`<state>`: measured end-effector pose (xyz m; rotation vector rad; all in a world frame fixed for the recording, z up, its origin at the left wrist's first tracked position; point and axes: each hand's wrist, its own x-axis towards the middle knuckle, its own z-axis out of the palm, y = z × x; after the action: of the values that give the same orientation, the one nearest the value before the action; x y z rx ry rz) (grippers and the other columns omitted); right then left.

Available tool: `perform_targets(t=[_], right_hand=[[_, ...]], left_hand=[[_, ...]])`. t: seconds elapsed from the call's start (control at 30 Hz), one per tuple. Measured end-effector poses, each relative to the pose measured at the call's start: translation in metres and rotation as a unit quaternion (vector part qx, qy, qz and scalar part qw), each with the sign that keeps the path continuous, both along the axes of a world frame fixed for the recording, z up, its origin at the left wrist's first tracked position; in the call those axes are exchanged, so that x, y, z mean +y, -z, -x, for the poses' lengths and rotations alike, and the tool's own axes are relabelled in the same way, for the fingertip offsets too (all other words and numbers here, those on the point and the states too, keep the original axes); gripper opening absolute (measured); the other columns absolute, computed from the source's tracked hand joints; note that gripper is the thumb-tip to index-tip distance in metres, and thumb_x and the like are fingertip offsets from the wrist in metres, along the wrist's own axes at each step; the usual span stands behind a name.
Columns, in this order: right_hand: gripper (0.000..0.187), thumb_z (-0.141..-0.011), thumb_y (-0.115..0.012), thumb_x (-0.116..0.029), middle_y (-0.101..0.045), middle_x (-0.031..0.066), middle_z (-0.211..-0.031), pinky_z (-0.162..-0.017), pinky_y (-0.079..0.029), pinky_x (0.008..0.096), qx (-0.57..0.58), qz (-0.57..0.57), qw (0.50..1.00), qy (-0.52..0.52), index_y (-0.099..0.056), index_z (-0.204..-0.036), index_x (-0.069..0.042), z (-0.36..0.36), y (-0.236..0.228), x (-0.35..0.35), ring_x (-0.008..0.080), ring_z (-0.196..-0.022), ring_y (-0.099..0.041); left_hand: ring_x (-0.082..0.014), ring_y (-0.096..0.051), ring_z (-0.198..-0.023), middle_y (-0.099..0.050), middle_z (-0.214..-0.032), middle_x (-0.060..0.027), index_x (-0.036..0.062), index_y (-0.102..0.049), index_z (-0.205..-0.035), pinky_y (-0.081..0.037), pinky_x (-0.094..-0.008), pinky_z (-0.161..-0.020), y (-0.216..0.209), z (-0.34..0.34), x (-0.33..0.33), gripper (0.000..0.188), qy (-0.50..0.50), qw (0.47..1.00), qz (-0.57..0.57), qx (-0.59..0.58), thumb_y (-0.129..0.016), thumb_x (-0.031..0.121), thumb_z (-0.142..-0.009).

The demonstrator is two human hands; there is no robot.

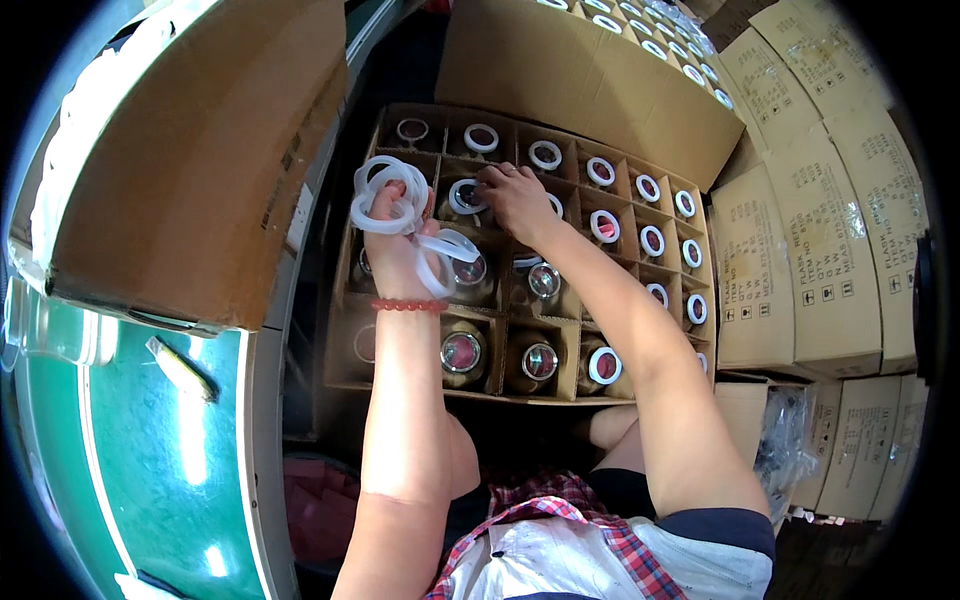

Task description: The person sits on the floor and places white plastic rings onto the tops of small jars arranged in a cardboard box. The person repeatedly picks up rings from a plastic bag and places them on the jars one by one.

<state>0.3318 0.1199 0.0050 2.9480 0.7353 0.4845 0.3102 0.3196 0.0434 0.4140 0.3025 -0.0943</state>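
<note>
My left hand (pixel 398 240) is closed around a loose bunch of white translucent rings (pixel 362 212), some dangling by the wrist. A red bead bracelet circles that wrist. Just to its right, my right hand (pixel 522 208) has its fingers curled onto a white ring (pixel 458 203) at the mouth of a glass jar; the fingertips are partly hidden. Both hands are over a divided cardboard box (pixel 560 398) with one glass jar per cell. Many jars carry a white ring on the mouth, such as the front jar (pixel 604 366). Others show bare mouths, like the glass jar (pixel 460 352).
Beyond the raised box flap (pixel 590 90) stands another box of ringed jars (pixel 652 48). Stacked cartons (pixel 755 270) rise at right, beside a clear plastic bag (pixel 785 440). At left, a brown carton (pixel 190 160) borders a green table (pixel 150 450) holding a utility knife (pixel 180 368).
</note>
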Motion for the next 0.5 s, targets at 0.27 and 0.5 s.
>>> perform_targets(t=[0.27, 0.5], right_hand=[[0.017, -0.077, -0.054, -0.014, -0.06, 0.0055, -0.097, -0.078, -0.042, 0.039, 0.019, 0.037, 0.996, 0.074, -0.066, -0.09, -0.011, -0.002, -0.005, -0.021, 0.0241, -0.098, -0.055], [0.02, -0.074, -0.058, -0.012, -0.06, 0.0058, -0.103, -0.082, -0.044, 0.0389, 0.043, -0.015, 0.999, 0.006, -0.067, -0.092, -0.011, -0.002, -0.002, -0.003, 0.0263, -0.099, -0.055]], left_hand=[[-0.0121, -0.06, -0.073, -0.062, -0.085, -0.001, 0.0104, -0.057, -0.097, -0.035, -0.0218, -0.051, -0.004, 0.003, -0.001, 0.018, 0.029, 0.999, -0.011, 0.009, -0.061, 0.016, -0.081], [-0.0164, -0.062, -0.073, -0.065, -0.09, -0.0045, 0.0092, -0.058, -0.097, -0.038, -0.0204, -0.043, 0.001, 0.0, 0.001, 0.02, 0.021, 0.999, 0.025, 0.002, -0.06, 0.011, -0.078]])
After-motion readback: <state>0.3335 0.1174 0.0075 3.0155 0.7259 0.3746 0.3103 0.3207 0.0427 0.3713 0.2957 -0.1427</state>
